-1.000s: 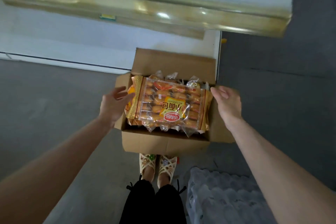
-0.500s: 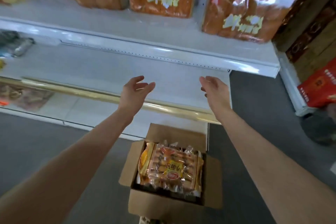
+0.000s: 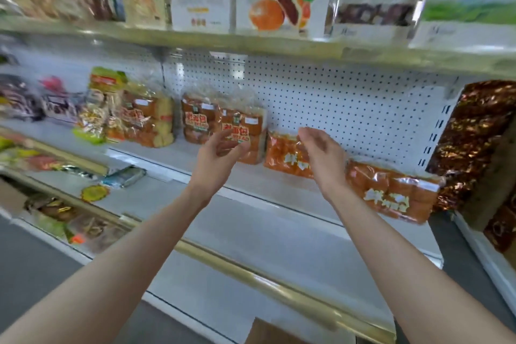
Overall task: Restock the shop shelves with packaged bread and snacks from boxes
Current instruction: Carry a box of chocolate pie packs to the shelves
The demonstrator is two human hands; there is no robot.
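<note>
The flat orange film-wrapped bread packet point(image 3: 282, 153) lies on the white metal middle shelf point(image 3: 262, 183), at 3 o'clock from an upright clear bag of brown rolls point(image 3: 251, 120). The right hand point(image 3: 321, 153) hangs before it, fingers loosely curled, holding nothing; contact I cannot tell. The left hand point(image 3: 217, 159), likewise empty and relaxed, fronts the upright bag. A hasty reach could topple that bag; the right forearm could sweep the second orange packet point(image 3: 396, 195), at 4 o'clock near the shelf's lip, off.
</note>
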